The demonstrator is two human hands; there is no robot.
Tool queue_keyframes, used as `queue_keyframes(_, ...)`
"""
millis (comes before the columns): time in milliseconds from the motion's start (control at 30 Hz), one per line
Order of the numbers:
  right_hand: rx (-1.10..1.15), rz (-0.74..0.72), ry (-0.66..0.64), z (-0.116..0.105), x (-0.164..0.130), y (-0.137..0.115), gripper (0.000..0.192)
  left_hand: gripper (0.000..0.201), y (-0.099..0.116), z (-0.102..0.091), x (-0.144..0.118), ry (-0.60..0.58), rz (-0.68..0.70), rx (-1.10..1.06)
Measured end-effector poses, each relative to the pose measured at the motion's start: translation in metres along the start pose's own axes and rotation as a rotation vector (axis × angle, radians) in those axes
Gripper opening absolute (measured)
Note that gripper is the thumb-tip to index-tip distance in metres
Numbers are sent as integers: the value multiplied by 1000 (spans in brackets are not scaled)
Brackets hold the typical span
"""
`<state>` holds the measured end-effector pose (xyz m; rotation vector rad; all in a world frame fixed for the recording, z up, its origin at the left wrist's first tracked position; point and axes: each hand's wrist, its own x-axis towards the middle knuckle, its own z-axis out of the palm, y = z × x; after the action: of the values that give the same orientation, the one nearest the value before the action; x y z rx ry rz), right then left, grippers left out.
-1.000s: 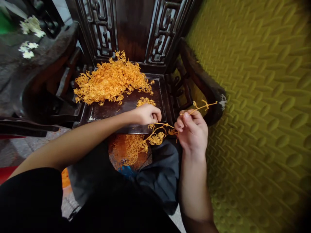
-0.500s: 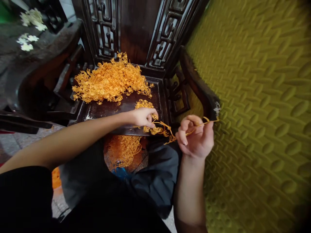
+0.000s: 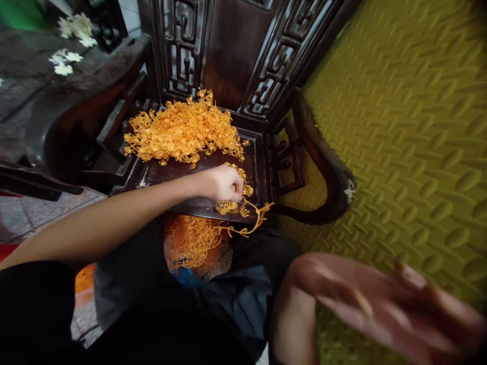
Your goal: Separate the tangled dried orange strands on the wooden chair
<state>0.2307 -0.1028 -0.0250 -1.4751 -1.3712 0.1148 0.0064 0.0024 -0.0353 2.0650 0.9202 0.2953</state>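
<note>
My left hand (image 3: 227,183) is closed like a fist above the front right of a dark wooden chair seat (image 3: 178,176). Out of its fingers hangs an orange plastic-looking strand (image 3: 262,215) with small claw-like tips, which curves past the seat edge. Beside and beneath this hand lie a few smaller orange pieces (image 3: 247,188). My right hand (image 3: 380,301) is far off at the lower right, smeared by motion, so its grip is not clear. A large heap of orange clawed pieces (image 3: 186,132) covers the back of the seat.
Below the seat front, thin orange strands (image 3: 194,238) lie tangled between my knees. Curved chair arms (image 3: 327,197) flank the seat. A yellow textured mat (image 3: 414,126) stands on the right. White flowers (image 3: 64,61) lie on a dark surface at the upper left.
My right hand has let go of the strand and swung down to the right. The strand's free end now droops by the seat edge. My left hand stays by the seat front, more tightly closed.
</note>
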Motion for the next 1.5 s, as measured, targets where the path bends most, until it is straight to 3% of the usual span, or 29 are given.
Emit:
queue_keyframes(100, 68, -282, -178, 8, -11, -1, 42, 16, -4, 0, 2, -38, -1, -63)
queue_keyframes(133, 61, -325, -316, 14, -16, -1, 30, 17, -2, 0, 2, -57, -1, -94)
queue_keyframes(200, -5, -317, -537, 25, -21, 0, 18, 19, 3, 0, 1, -81, -16, -153)
queue_keyframes(267, -59, -266, -614, 34, -23, 3, 14, 19, 11, 0, -1, -104, -50, -215)
queue_keyframes(467, 43, -227, -500, 32, -24, 5, 36, 25, 17, 2, -5, -173, -24, -326)
queue_keyframes(600, 53, -210, -607, 29, -22, 2, 20, 48, 8, -1, -8, -170, 6, -297)
queue_keyframes(767, 56, -141, -577, 26, -17, 9, 16, 34, -2, -16, -13, 25, 156, 4)
queue_keyframes(867, 25, -83, -531, 26, -17, 12, 19, 28, -4, -19, -13, 134, 209, -27)
queue_keyframes(1067, 6, -35, -487, 27, -18, 6, 29, 19, -6, -18, -5, 226, 53, -201)
queue_keyframes(1133, 18, 39, -412, 22, -18, 9, 29, 19, -17, -26, -1, 249, -23, -245)
queue_keyframes(1233, 51, 215, -226, 13, -17, 20, 30, 23, -43, -40, 7, 410, -161, -336)
queue_keyframes(1300, 54, 279, -246, 11, -16, 27, 30, 26, -54, -41, 14, 477, -215, -388)
queue_keyframes(1400, 15, 255, -458, 15, -14, 30, 31, 31, -46, -21, 24, 342, -180, -384)
queue_keyframes(1500, -13, 233, -532, 19, -14, 28, 31, 38, -21, 4, 32, 194, -106, -314)
